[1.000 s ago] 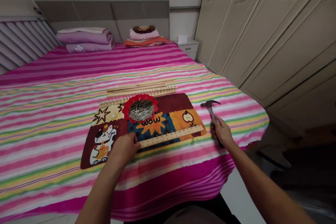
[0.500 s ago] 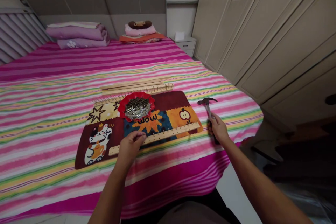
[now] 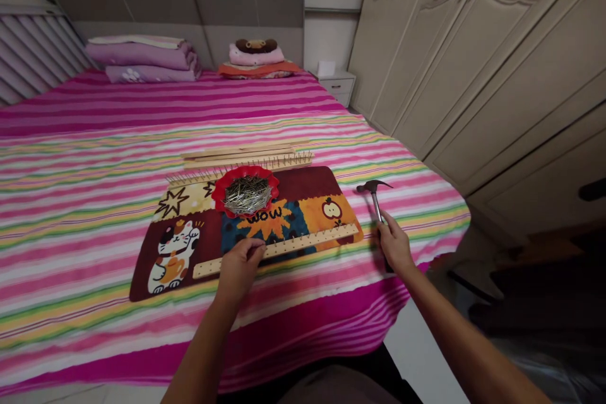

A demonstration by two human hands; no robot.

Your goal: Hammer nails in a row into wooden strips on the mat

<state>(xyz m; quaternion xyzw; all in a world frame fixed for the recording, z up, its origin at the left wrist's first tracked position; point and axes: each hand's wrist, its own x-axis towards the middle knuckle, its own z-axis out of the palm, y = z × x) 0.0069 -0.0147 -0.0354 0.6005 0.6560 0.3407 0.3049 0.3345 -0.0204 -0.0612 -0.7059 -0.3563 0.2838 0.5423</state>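
A long wooden strip (image 3: 303, 243) with a row of holes lies across the front of a cartoon-printed mat (image 3: 189, 237) on the bed. My left hand (image 3: 239, 265) rests on the strip's middle, fingers curled in a pinch over it. My right hand (image 3: 395, 243) is wrapped round the dark handle of a hammer (image 3: 374, 192), whose head lies on the bedspread to the right of the mat. A red dish (image 3: 246, 192) heaped with metal nails sits at the mat's back edge.
More wooden strips (image 3: 246, 158), some with nails standing in them, lie behind the dish. The striped bedspread (image 3: 95, 151) ends at a corner on the right. Folded bedding (image 3: 142, 60), a nightstand (image 3: 338, 85) and a beige wardrobe (image 3: 473, 57) stand beyond.
My left hand slid right along the strip, so the strip's left end now shows. My right hand stayed on the hammer handle. The view shifted slightly.
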